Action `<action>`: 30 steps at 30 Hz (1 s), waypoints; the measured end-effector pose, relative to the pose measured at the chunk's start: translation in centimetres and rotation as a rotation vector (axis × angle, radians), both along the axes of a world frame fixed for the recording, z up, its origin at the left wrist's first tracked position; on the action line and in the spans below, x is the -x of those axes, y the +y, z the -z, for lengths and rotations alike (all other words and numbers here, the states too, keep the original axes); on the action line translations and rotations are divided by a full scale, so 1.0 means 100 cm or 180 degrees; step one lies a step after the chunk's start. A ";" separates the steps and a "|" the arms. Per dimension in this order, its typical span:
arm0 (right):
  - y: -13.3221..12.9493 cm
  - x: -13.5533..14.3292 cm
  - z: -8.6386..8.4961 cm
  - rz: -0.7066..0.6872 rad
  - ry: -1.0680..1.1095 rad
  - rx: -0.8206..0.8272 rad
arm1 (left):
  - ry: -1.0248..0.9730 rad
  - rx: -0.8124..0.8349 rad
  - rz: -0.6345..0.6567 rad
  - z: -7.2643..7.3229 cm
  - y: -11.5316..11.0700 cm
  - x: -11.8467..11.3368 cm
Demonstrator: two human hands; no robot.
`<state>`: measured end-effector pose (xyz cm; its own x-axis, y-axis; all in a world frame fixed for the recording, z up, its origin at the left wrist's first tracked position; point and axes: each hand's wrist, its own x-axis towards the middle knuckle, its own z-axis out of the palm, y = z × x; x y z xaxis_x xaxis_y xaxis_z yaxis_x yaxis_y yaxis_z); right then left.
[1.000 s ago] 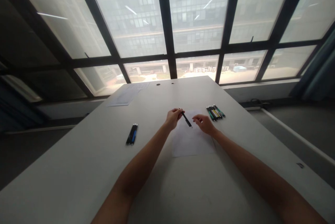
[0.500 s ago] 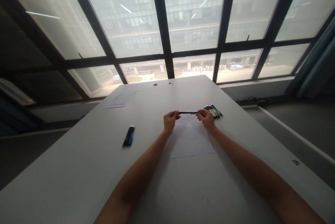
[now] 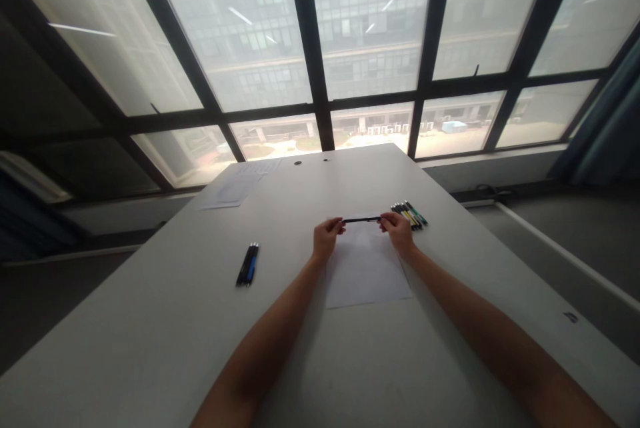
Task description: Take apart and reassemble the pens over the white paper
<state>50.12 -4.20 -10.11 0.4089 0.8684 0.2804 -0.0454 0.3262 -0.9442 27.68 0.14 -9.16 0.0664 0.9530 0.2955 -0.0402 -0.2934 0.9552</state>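
A black pen (image 3: 361, 219) is stretched level between my two hands, above the far end of a white sheet of paper (image 3: 367, 275). My left hand (image 3: 327, 237) pinches its left end with closed fingertips. At its other end, near the clip, my right hand (image 3: 398, 231) has its fingers closed on it too. Just beyond my right hand lies a row of several pens (image 3: 411, 213), some with yellow or green parts, partly hidden by that hand. To the left of my left arm rests a small group of pens (image 3: 247, 265), black with one blue part.
White table (image 3: 165, 321) under everything. Printed papers (image 3: 233, 185) lie at its far left, and a dark round spot (image 3: 297, 163) shows near the far edge. A small dark object (image 3: 570, 317) sits by the right edge. Tall windows (image 3: 370, 28) stand behind the table.
Both hands still hold the pen by its ends. The whole view has shifted slightly, and the pen appears a little lower in the picture.
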 end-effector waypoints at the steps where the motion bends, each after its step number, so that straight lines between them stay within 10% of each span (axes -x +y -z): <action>1: 0.000 0.000 0.000 -0.0004 0.0003 -0.0008 | 0.0005 0.0004 -0.0007 0.000 0.000 0.000; 30: 0.003 -0.001 0.004 0.0071 -0.0153 0.0065 | 0.0188 -0.0148 -0.0133 -0.007 -0.005 -0.003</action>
